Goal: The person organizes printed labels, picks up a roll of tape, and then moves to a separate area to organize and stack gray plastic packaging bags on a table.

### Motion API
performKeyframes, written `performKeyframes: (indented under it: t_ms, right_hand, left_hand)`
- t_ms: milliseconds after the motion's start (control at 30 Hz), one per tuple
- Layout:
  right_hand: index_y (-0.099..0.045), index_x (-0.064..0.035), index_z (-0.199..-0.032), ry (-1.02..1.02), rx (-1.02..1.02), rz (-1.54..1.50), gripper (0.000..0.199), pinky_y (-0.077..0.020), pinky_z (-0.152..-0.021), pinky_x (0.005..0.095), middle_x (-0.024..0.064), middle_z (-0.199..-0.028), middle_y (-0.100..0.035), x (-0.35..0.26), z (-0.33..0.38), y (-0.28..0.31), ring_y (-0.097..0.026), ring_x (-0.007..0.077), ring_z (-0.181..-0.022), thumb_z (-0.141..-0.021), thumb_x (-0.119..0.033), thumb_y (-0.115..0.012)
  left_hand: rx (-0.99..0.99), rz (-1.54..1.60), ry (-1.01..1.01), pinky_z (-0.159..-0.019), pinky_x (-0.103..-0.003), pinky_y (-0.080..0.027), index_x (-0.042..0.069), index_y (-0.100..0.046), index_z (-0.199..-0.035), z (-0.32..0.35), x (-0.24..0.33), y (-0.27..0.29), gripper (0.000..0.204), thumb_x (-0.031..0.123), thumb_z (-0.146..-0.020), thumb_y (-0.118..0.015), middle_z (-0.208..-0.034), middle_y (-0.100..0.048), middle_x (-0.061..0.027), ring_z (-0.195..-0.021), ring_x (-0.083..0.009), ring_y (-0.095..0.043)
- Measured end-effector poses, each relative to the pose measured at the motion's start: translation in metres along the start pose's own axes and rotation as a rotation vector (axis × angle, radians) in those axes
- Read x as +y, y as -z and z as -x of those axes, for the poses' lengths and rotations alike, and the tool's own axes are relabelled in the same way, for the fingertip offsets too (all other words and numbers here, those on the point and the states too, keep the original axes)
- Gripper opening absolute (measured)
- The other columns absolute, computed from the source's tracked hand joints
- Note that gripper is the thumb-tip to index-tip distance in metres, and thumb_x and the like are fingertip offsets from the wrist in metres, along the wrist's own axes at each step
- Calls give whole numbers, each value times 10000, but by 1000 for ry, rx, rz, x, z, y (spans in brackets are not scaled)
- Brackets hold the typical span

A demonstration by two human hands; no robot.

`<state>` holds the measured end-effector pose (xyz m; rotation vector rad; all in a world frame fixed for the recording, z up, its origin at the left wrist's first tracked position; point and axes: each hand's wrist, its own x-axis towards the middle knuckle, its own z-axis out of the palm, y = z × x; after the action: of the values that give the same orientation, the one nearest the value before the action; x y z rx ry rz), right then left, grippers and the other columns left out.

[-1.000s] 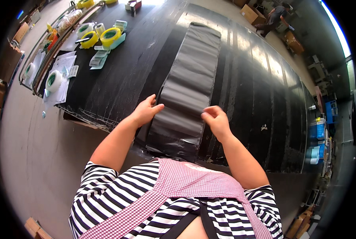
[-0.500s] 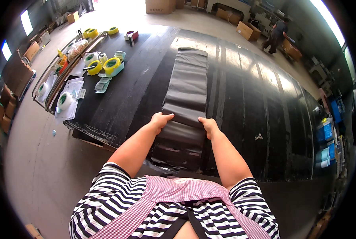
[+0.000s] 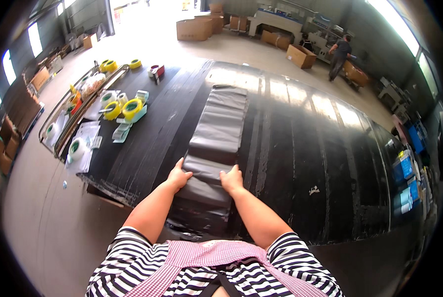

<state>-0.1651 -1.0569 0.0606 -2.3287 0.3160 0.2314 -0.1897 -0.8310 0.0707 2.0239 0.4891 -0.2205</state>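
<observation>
Two flat hands (image 3: 205, 177) on grey sheet (image 3: 218, 133)

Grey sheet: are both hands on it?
Yes, the left hand and right hand both press flat on the long grey sheet.

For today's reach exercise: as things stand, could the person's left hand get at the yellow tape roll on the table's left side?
Probably not without stepping sideways. The left hand rests on the dark folded sheet, and the yellow tape roll lies well off to the left and further up the black table. Nothing blocks the way.
</observation>
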Motion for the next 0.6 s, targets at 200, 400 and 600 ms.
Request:
performKeyframes:
  t_ms: [200,400,600]
  right_hand:
    - [-398,105,-1378,-69,18,-62,734,-483,-1032,479,357,-1301,-529,-51,-16,-32,-576,475,-1198,-863,-320,-705]
    - [-362,30,-1463,-154,-64,-25,745,-471,-1060,452,296,-1397,-492,-111,-50,-72,-553,410,-1269,-887,-325,-672]
    - [-449,-5,-1403,-58,-112,90,653,-479,-1052,454,263,-1359,-553,-152,-88,-121,-566,397,-1257,-872,-304,-680]
  left_hand:
    - [-66,41,-44,-1052,-360,-441,141,-469,-1503,-50,-12,39,706,84,-862,-759,-1367,-607,-189,-1249,-279,-584]
    - [-51,23,-55,-1083,-369,-418,99,-484,-1487,-96,-23,91,634,51,-896,-709,-1418,-560,-211,-1287,-295,-551]
    - [-4,81,-12,-1101,-377,-404,71,-407,-1525,-115,-58,130,653,62,-925,-665,-1471,-508,-217,-1331,-310,-517]
